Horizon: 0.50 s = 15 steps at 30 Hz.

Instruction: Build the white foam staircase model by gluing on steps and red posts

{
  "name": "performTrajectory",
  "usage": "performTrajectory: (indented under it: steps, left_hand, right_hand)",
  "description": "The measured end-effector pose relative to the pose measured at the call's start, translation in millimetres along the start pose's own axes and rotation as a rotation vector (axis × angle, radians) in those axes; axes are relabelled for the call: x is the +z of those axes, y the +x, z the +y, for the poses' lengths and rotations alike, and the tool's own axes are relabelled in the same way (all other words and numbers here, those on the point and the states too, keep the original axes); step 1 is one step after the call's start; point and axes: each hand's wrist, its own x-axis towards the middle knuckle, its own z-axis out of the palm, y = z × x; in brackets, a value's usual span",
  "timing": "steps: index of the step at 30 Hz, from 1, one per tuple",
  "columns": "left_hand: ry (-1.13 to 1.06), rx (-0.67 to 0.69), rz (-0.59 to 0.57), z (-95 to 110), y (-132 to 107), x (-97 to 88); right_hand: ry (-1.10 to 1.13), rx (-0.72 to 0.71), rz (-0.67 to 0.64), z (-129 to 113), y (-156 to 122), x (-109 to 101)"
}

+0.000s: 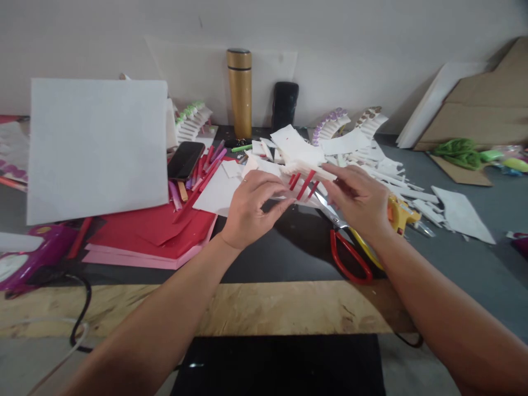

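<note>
A small white paper model with red strips (306,184) is raised over the middle of the table, between my two hands. My left hand (256,204) pinches its left side, thumb and fingertips close to the red strips. The right side is gripped by my right hand (359,197), thumb below and fingers above. Part of the model is covered by my fingers. Below my right hand lie scissors (350,263) with red and yellow handles, blades under the model. A yellow glue gun (401,215) rests just right of my right wrist.
Red sheets (138,234) lie on pink ones at left, near a standing white board (98,148). A purple tool (45,256) trails a cord. Behind stand a gold flask (240,99) and a black phone-like object (284,104). White scraps (429,209) spread right; cardboard (474,104) leans there.
</note>
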Motion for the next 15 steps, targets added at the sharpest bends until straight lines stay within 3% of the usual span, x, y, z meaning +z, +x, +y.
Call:
performTrajectory:
  steps: [6, 10, 15]
  left_hand:
    - [-0.06, -0.135, -0.116, -6, -4, -1.4]
    - [-0.104, -0.241, -0.207, -10, -6, 1.3]
    - [-0.048, -0.237, -0.301, -16, -10, 9.1]
  right_hand:
    - [-0.198, -0.265, -0.083, 2, -6, 1]
    - [-0.281, -0.324, -0.131, 5, -10, -1]
    - [-0.405, -0.396, -0.189, 7, -10, -3]
